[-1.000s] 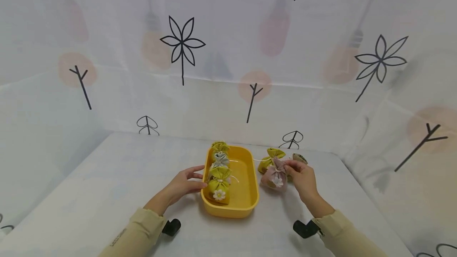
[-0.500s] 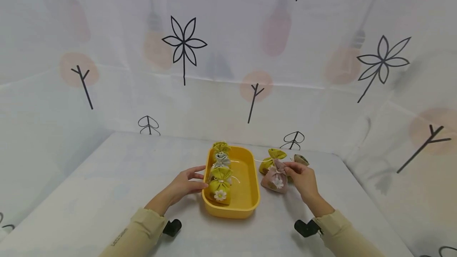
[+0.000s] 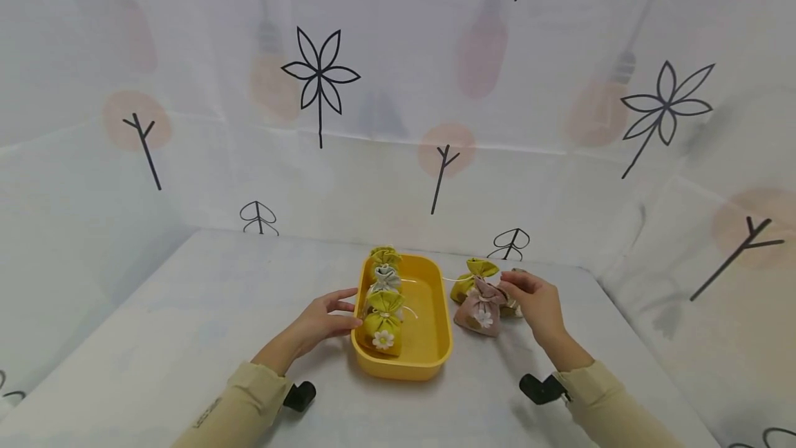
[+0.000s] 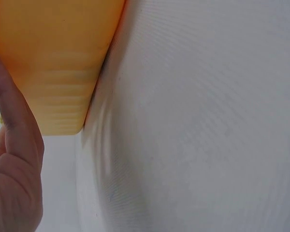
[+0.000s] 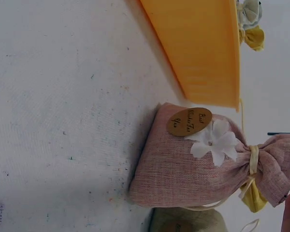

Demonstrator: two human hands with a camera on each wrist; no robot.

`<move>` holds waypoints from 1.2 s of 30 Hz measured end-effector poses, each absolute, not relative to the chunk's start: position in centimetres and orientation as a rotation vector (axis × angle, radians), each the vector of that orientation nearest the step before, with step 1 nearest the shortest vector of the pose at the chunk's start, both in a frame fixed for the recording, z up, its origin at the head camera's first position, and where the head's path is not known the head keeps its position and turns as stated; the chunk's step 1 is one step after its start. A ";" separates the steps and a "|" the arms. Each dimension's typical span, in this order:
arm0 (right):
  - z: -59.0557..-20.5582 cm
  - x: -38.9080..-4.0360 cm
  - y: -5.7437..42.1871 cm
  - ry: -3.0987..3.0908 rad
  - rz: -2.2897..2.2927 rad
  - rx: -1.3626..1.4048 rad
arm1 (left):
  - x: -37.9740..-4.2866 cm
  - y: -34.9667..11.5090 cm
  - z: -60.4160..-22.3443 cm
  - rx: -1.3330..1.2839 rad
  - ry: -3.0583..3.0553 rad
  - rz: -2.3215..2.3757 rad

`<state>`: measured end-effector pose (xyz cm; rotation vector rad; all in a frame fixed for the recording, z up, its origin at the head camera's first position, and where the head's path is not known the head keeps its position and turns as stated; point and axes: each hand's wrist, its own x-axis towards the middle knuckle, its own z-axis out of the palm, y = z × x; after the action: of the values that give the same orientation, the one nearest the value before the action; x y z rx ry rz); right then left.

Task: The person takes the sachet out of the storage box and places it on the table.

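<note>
In the head view my left hand [image 3: 322,323] touches the left side of a yellow tray [image 3: 425,370], fingers mostly straight. The left wrist view has a finger of it against the tray's outer wall [image 4: 63,48]. To the tray's right, a pink drawstring pouch [image 3: 477,320] with a white flower stands on the table. My right hand [image 3: 537,304] is just right of its gathered top, fingers bent and apparently holding nothing. In the right wrist view only a fingertip shows beside the pink pouch [image 5: 183,171]. A khaki pouch [image 5: 186,220] stands beyond it, partly hidden by the hand in the head view.
Inside the tray, along its left side, stand a yellow-green pouch [image 3: 383,323] with a white flower, a pale grey pouch [image 3: 385,278] and another yellow-green pouch [image 3: 385,256]. Behind the pink pouch is one more yellow-green pouch [image 3: 481,268]. Patterned white cloth [image 3: 373,185] rises behind the table.
My right hand has let go of the pink pouch's top and shifted slightly right, toward the khaki pouch. The pink pouch stays in place. My left hand and the tray have not moved noticeably.
</note>
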<state>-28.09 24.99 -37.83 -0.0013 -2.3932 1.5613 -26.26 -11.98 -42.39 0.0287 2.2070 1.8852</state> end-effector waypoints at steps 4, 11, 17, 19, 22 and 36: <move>-37.4 -28.1 25.0 -2.403 1.557 0.002 | -26.3 -12.0 -42.4 0.025 2.206 1.888; -36.6 -28.0 24.5 -2.430 1.560 0.008 | -26.2 -12.1 -42.4 0.030 2.205 1.889; -36.1 -28.0 24.1 -2.430 1.601 0.019 | -26.2 -12.1 -42.4 0.035 2.201 1.895; -36.0 -28.0 23.9 -2.437 1.610 0.019 | -26.2 -12.1 -42.4 0.037 2.202 1.894; -35.8 -28.0 23.6 -2.447 1.616 0.024 | -26.2 -12.1 -42.4 0.038 2.203 1.893; -35.7 -28.8 21.6 -2.471 1.659 0.045 | -26.1 -12.0 -42.3 0.017 2.209 1.885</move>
<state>-28.78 21.56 -35.68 0.0451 -2.4714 1.6593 -26.13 -12.02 -42.26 0.0166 2.2091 1.8852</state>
